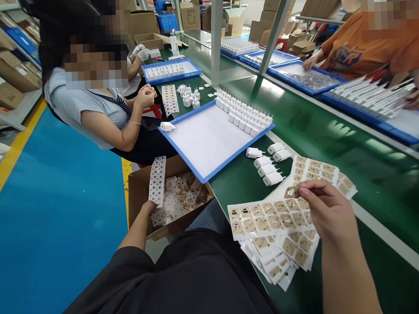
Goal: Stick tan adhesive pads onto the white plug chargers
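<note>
Along the person's right runs the green bench point(231, 186), and below its near edge stands an open box point(136, 192) partly filled with scraps. The blue-rimmed tray point(209, 143) lies on the bench, one side jutting past that edge over the box; rows of white plugs point(242, 114) line its far side, and one more plug point(167, 126) sits at its left corner. Nearer, fanned sheets point(271, 219) of tan cut-outs pile up to the bench's near edge. The right hand point(328, 207) is above them. The left hand point(146, 214), over the box's left side, pinches the lower end of a punched strip point(158, 181), which rises from the grip; its fingers are mostly hidden. Six loose plugs point(264, 162) lie between the tray's right corner and the sheets. Smallest is the tan piece point(286, 193): the right thumb and fingertips nip one end in a narrow grip, and the rest juts leftward beyond them, above the sheets.
</note>
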Action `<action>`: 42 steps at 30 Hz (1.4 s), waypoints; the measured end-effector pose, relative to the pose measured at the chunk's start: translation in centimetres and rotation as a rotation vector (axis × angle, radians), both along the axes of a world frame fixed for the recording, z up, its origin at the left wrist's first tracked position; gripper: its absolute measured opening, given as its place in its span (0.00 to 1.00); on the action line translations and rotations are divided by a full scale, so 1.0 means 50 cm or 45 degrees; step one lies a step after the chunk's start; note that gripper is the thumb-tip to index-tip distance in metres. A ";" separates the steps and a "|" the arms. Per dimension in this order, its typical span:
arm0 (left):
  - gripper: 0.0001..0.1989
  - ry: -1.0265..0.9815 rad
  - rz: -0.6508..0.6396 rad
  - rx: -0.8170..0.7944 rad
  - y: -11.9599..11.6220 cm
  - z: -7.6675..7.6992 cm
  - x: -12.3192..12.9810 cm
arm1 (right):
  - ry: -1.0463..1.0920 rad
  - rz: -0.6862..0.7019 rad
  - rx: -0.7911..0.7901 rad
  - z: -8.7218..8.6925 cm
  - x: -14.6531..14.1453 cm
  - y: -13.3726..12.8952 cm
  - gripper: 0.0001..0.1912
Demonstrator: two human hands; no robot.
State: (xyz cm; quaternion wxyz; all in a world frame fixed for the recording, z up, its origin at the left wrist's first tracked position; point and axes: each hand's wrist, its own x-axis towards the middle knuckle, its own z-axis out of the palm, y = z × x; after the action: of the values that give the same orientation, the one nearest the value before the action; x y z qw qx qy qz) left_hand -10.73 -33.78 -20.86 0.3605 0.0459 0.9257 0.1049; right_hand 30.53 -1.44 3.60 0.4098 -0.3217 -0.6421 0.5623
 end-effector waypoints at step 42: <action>0.23 0.597 -1.086 1.470 0.699 0.487 0.248 | -0.092 0.019 0.183 0.041 0.008 -0.012 0.10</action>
State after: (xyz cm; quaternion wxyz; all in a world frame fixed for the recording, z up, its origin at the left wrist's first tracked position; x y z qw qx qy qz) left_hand 1.67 1.15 3.48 0.0823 0.6029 0.6782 0.4121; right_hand 30.92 -2.03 5.63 0.4043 -0.3067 -0.6975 0.5059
